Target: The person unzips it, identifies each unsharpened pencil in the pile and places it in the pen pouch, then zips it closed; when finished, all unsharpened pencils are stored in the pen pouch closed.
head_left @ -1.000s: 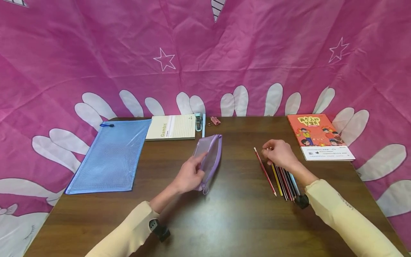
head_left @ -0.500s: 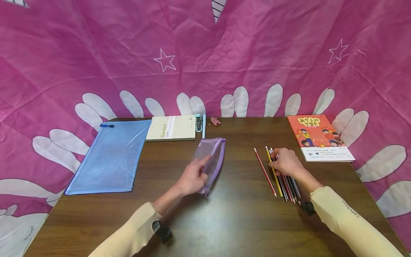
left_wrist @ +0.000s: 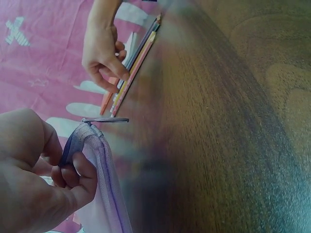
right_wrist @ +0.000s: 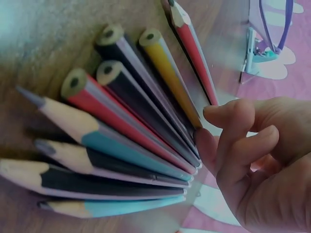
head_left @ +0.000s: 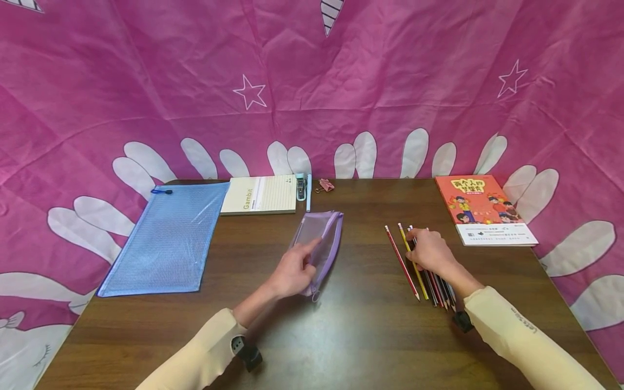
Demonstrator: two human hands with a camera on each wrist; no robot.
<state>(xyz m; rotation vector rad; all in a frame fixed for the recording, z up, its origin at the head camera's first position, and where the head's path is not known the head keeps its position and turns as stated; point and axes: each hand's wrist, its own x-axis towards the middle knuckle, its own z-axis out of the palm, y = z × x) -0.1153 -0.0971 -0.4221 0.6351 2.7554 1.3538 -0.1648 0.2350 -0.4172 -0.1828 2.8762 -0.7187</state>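
A purple mesh pencil pouch [head_left: 319, 246] lies mid-table. My left hand [head_left: 292, 271] grips its near end; in the left wrist view the fingers [left_wrist: 73, 174] pinch the pouch's [left_wrist: 104, 194] zip edge. To the right lie several coloured pencils [head_left: 441, 284], fanned side by side. A red pencil [head_left: 401, 261] lies apart on their left, with a yellow pencil [head_left: 414, 268] beside it. My right hand [head_left: 429, 252] sits on the bunch with curled fingers. In the right wrist view its fingertips [right_wrist: 209, 145] pinch at the yellow pencil [right_wrist: 167, 68].
A blue mesh folder [head_left: 166, 238] lies at the left. A beige notebook [head_left: 260, 194], a light blue stapler [head_left: 301, 187] and a pink binder clip [head_left: 325, 184] sit along the back edge. An orange book [head_left: 480, 206] lies far right. Pink cloth hangs behind the brown table [head_left: 361, 336].
My right hand slid along the pencils toward me, and the yellow pencil now sticks out ahead of the bunch, angled left. My left hand shifted the pouch slightly to the right.
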